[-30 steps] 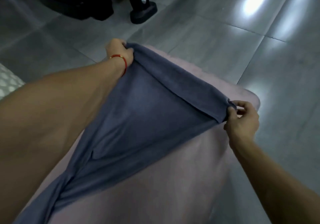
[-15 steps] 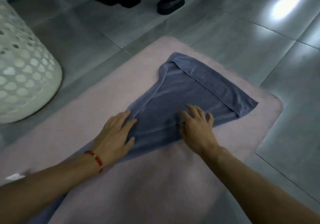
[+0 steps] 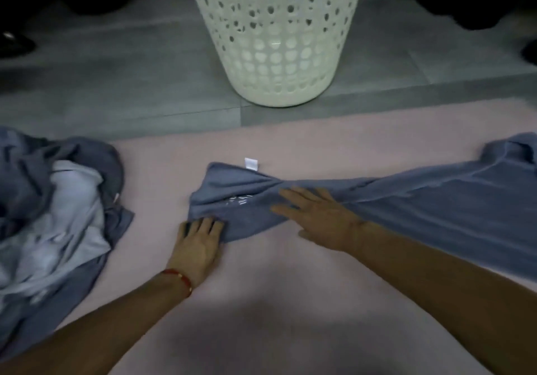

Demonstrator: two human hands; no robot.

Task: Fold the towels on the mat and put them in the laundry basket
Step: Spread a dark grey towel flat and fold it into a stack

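Note:
A blue-grey towel lies stretched across the pink mat, twisted and bunched near its middle, with a white label at its left end. My right hand lies flat on the towel with straight fingers, pressing the bunched part. My left hand rests on the mat at the towel's lower left corner, fingertips on the cloth's edge. A white perforated laundry basket stands on the floor just beyond the mat, straight ahead.
A crumpled heap of blue and pale towels lies at the mat's left end. Grey floor tiles surround the mat. Dark shapes sit at the top corners.
The view has swung from the towel's far end to its other end, facing the basket. Both hands left the far part of the towel and now lie on its labelled end.

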